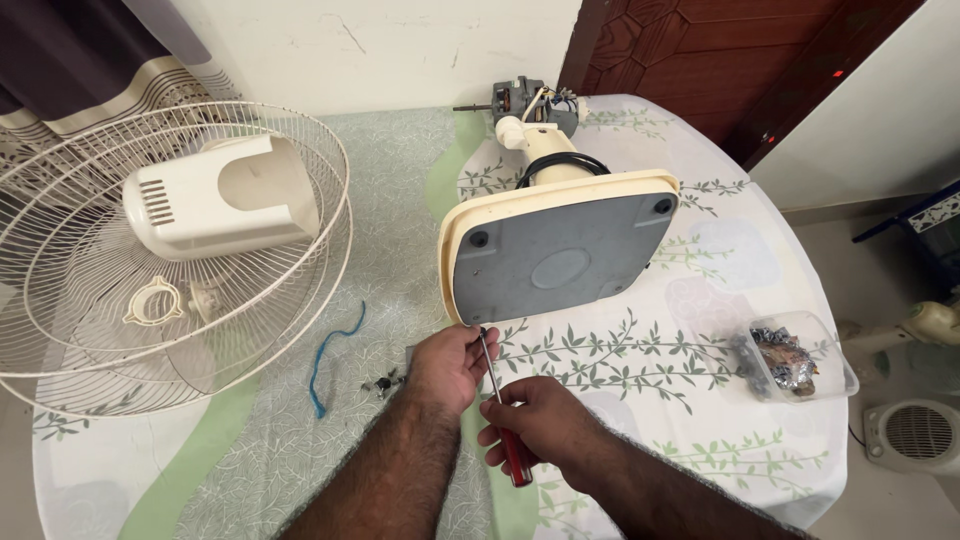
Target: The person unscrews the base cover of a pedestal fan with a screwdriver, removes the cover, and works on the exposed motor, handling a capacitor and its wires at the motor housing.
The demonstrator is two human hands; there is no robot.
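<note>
Red-handled screwdriver [503,418] is gripped by right hand [535,425]; its metal shaft is pinched by left hand [452,365], tip at near-left corner of tilted cream fan base [560,255].

I count two hands of mine, my left hand [452,362] and my right hand [535,420], and one red-handled screwdriver [503,412] between them. There is one fan base [560,255] lying on its side with one bare motor [535,103] behind it, two wire fan guards [120,300] stacked together, one cream motor cover [215,195], one blue cord [325,355] and one clear plastic tub [800,355] of small parts.
</note>
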